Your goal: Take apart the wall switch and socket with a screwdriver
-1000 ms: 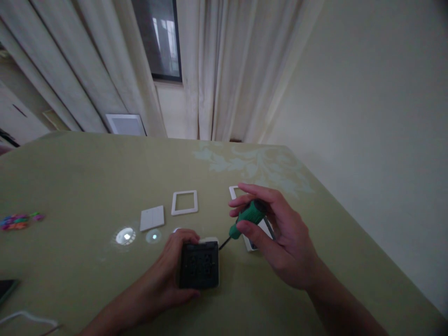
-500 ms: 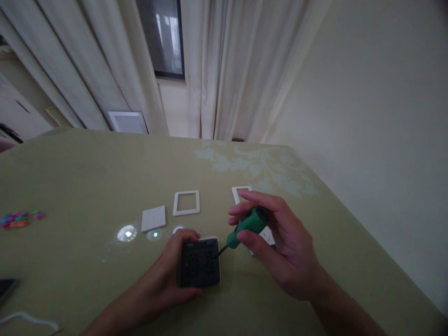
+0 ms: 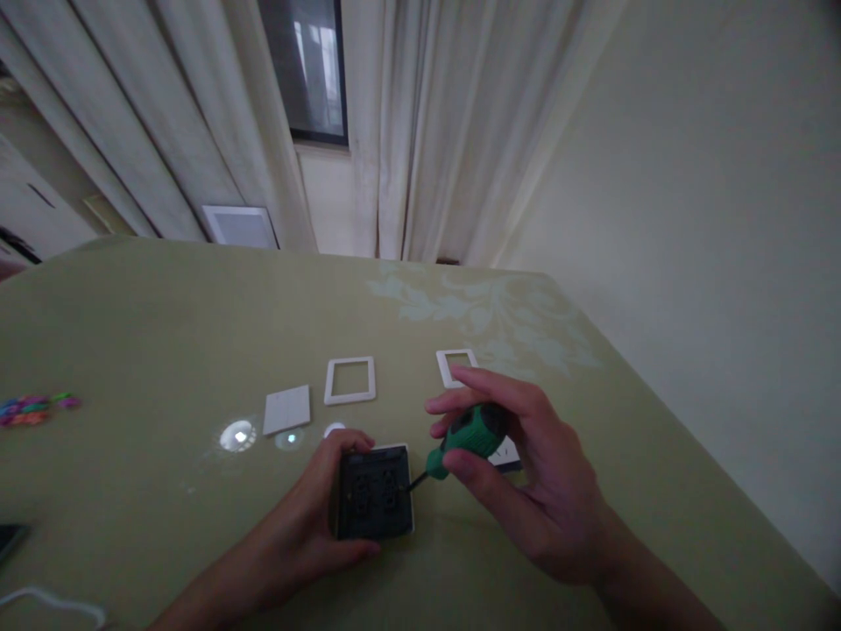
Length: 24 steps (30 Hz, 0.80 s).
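A dark switch module (image 3: 374, 492) is held flat on the worktop (image 3: 164, 333) by the left hand (image 3: 308, 517), its fingers curled round the near and far edges. A green-handled screwdriver (image 3: 465, 438) is pinched by the right hand (image 3: 526, 473); its shaft slants down and left, the tip meeting the module's right edge. 2 white frames (image 3: 349, 380) lie beyond.

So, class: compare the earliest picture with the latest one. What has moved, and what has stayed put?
The right hand has brought the green screwdriver down and in, so its tip now sits at the right edge of the dark switch module; a second ago it hung just clear of it. The left hand still clasps the module on the table. The white frame and white plate lie as before.
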### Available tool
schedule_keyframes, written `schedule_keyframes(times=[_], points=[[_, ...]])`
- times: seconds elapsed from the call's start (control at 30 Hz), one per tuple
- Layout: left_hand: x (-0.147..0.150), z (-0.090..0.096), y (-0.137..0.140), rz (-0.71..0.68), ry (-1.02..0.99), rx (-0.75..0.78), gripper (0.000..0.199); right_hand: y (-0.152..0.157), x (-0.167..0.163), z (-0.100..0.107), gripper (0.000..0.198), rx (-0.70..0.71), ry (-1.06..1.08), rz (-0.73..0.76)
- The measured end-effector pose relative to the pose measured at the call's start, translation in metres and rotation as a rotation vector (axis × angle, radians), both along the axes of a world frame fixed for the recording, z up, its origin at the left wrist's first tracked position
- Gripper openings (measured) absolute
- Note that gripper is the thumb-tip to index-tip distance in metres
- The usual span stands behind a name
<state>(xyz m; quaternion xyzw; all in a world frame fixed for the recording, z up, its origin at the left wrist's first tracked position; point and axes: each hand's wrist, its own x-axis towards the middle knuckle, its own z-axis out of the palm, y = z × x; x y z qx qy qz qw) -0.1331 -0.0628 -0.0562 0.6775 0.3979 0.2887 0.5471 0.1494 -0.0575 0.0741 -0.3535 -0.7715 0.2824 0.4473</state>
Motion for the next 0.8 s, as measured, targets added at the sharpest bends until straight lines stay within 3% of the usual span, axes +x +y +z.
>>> schedule_keyframes(times=[0.23,0.4,0.47,0.6,0.7,0.8], points=[[0.001,0.001,0.002,-0.007,0.007,-0.008,0.081,0.007,-0.004,-0.006,0.06,0.024,-0.038,-0.001],[0.001,-0.01,0.003,0.006,-0.054,-0.041,0.082,0.005,-0.004,0.002,0.062,0.023,-0.13,0.07],[0.001,-0.014,0.003,0.009,-0.064,-0.04,0.083,0.005,-0.003,0.007,0.053,0.146,-0.234,0.08],[0.0,-0.014,0.003,-0.005,-0.081,-0.048,0.086,0.005,-0.003,0.009,0.024,0.442,-0.406,-0.086],[0.0,-0.007,0.004,-0.005,-0.058,-0.035,0.082,0.003,-0.004,0.01,0.023,0.388,-0.392,-0.063],[-0.001,-0.002,0.005,0.007,-0.003,0.013,0.079,0.001,-0.005,0.012,0.041,0.283,-0.328,0.056]])
